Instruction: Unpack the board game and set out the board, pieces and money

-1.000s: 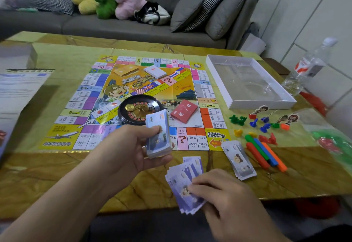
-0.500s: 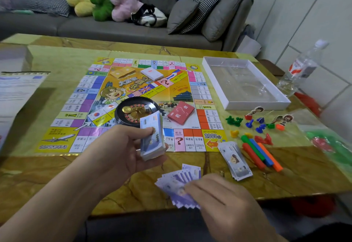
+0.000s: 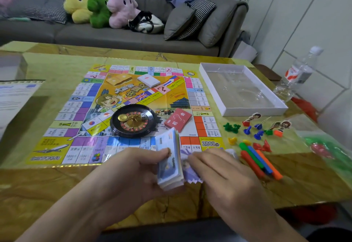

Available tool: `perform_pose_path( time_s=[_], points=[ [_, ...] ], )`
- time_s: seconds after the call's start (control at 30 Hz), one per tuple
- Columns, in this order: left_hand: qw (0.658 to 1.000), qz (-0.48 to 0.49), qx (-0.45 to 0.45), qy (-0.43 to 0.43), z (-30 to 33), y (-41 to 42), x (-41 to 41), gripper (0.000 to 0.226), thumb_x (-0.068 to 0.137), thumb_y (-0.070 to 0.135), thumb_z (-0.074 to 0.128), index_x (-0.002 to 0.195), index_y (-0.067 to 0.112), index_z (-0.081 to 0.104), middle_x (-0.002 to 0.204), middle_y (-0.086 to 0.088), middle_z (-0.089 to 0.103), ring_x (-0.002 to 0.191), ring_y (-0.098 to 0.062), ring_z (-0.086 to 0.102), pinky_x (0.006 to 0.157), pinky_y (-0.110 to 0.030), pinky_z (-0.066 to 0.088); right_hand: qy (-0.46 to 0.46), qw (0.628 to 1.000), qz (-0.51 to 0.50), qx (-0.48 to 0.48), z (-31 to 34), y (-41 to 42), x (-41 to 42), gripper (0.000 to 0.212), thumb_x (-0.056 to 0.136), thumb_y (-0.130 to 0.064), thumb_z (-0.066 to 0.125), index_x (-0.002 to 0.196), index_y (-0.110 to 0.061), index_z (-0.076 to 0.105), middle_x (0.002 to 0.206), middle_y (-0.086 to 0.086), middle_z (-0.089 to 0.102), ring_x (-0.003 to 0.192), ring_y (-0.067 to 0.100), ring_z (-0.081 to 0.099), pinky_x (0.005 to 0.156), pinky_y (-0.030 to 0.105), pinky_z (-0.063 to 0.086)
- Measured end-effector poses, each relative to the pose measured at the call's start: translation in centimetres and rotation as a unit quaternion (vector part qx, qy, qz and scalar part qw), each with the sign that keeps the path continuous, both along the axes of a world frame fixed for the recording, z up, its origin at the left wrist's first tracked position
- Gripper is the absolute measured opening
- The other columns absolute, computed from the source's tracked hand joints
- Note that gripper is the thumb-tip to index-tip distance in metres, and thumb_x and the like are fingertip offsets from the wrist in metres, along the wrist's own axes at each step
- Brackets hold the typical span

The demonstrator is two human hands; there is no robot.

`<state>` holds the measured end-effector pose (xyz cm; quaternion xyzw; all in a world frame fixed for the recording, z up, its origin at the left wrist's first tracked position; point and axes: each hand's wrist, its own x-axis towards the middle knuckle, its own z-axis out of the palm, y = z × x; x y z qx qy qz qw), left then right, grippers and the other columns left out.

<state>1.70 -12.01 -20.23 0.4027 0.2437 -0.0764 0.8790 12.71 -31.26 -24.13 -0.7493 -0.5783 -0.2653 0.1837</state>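
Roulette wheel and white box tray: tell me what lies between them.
The head view shows a red card deck on the board, between the roulette wheel and the white box tray.

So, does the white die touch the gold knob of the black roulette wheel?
Apart. The head view shows the white die near the rim of the black roulette wheel, with wheel surface showing between it and the gold knob.

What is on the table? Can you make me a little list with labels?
board: game board lies flat on the table
wheel: roulette wheel sits on the board
cards: red card deck on the board
money: left hand holds a stack of bills; right hand rests on purple bills
pieces: coloured pawns right of the board
box: empty white tray
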Motion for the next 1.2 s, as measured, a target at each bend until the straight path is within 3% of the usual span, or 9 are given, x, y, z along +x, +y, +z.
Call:
perform_pose_path(
  time_s=[0.07,0.23,0.4,0.53,0.6,0.7,0.9,1.03,1.2],
  points=[
    [1.000,0.021,0.002,-0.006,0.2,-0.4,0.1,0.040,0.087,0.017,0.058,0.117,-0.005,0.074,0.118,-0.023,0.074,0.109,-0.042,0.072,0.099,-0.055,0.055,-0.002,1.000,0.018,-0.010,-0.3,0.2,-0.4,0.027,0.110,-0.011,0.056,0.119,0.003,0.076,0.112,0.014,0.076,0.105,0.030,0.070,0.084,0.039,0.061],
    [0.992,0.115,0.018,0.054,-1.7,-1.4,1.7,0.042,0.090,0.013,0.060,0.126,-0.008,0.060,0.081,-0.017,0.079,0.066,-0.027,0.077,0.061,-0.038,0.060,0.045,0.997,0.057,0.015,-0.3,0.9,-1.4,0.024,0.106,-0.003,0.056,0.115,0.001,0.077,0.115,0.012,0.074,0.113,0.029,0.068,0.092,0.037,0.057],
    [0.991,0.127,-0.027,-0.014,-1.3,-1.6,0.9,0.041,0.095,0.014,0.054,0.130,-0.006,0.061,0.113,-0.022,0.076,0.101,-0.036,0.075,0.092,-0.048,0.054,0.251,0.962,0.059,0.089,0.9,0.4,-2.1,0.047,0.081,0.014,0.070,0.121,-0.011,0.076,0.139,-0.005,0.065,0.133,0.016,0.061,0.103,0.032,0.053],
    [0.986,0.161,0.054,-0.001,-1.2,-1.5,1.4,0.029,0.100,0.008,0.053,0.119,-0.011,0.064,0.104,-0.032,0.074,0.081,-0.036,0.076,0.071,-0.046,0.066,0.455,0.871,0.012,0.184,2.2,0.4,-2.3,0.039,0.088,-0.005,0.063,0.122,-0.023,0.072,0.131,-0.011,0.067,0.127,0.015,0.064,0.095,0.024,0.057],
    [0.981,0.167,0.097,0.004,-1.4,-2.0,1.6,0.025,0.101,0.008,0.053,0.115,-0.009,0.066,0.101,-0.031,0.075,0.083,-0.039,0.077,0.074,-0.046,0.065,0.519,0.845,-0.040,0.123,2.5,1.0,-2.3,0.025,0.096,-0.031,0.061,0.120,-0.036,0.068,0.121,-0.019,0.065,0.118,0.004,0.063,0.088,0.019,0.056],
    [0.974,0.168,0.154,-0.002,-1.6,-3.1,1.7,0.023,0.105,0.009,0.051,0.113,0.000,0.070,0.101,-0.025,0.077,0.095,-0.041,0.076,0.088,-0.051,0.059,0.531,0.844,-0.072,0.021,1.9,2.3,-3.0,0.016,0.104,-0.037,0.062,0.119,-0.042,0.063,0.117,-0.021,0.060,0.112,0.000,0.061,0.087,0.021,0.057],
    [0.943,0.199,0.267,-0.015,-2.7,-4.2,2.7,0.043,0.106,0.008,0.053,0.139,0.035,0.047,0.106,0.000,0.079,0.087,-0.017,0.079,0.064,-0.030,0.059,0.518,0.840,-0.153,0.050,1.5,4.3,-4.1,0.017,0.107,-0.029,0.055,0.116,-0.042,0.052,0.115,-0.024,0.052,0.111,0.002,0.057,0.087,0.027,0.060],
    [0.952,0.200,0.225,-0.050,-2.3,-4.4,2.7,0.044,0.105,0.003,0.052,0.140,0.028,0.046,0.099,0.004,0.080,0.082,-0.016,0.079,0.056,-0.025,0.059,0.528,0.827,-0.174,0.082,1.7,4.6,-3.8,0.017,0.105,-0.024,0.058,0.108,-0.040,0.055,0.106,-0.019,0.063,0.099,0.003,0.065,0.080,0.027,0.061],
    [0.985,0.153,0.028,-0.073,-1.5,-3.5,2.0,0.059,0.073,0.009,0.077,0.130,0.011,0.065,0.111,-0.029,0.073,0.088,-0.040,0.074,0.064,-0.040,0.059,0.690,0.703,-0.096,0.143,3.3,4.2,-3.3,0.016,0.104,-0.021,0.062,0.108,-0.035,0.070,0.098,-0.021,0.074,0.092,0.001,0.074,0.072,0.025,0.064]
  ],
)
